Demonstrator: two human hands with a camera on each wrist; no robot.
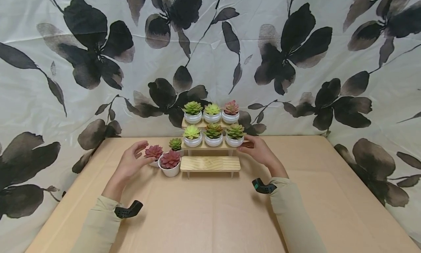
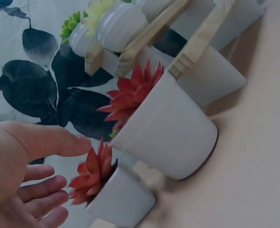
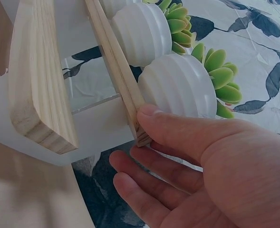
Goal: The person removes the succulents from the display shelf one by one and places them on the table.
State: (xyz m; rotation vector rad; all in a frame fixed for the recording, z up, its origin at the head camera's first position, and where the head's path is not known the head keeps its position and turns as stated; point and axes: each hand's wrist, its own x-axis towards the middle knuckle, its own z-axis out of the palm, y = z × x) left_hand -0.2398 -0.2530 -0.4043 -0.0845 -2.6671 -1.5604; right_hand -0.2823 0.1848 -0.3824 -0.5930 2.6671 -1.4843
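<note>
A three-tier wooden stand (image 1: pixel 210 164) has several potted succulents on its upper two tiers. My right hand (image 1: pixel 260 150) is at the right end of the middle tier. In the right wrist view, its thumb lies at the tier's edge (image 3: pixel 130 107) beside a ribbed white pot (image 3: pixel 178 88), and its index finger is underneath, pinching the board's corner. My left hand (image 1: pixel 133 159) is beside a small red succulent (image 2: pixel 94 173) in a white pot, fingers spread and relaxed. The left thumb tip hovers close over the leaves, with nothing gripped.
A larger potted red succulent (image 1: pixel 170 161) stands at the stand's left side, with a green succulent (image 1: pixel 175 144) behind it. The bottom tier bears no pots. Floral cloth (image 1: pixel 210 55) hangs behind the wooden table (image 1: pixel 210 216).
</note>
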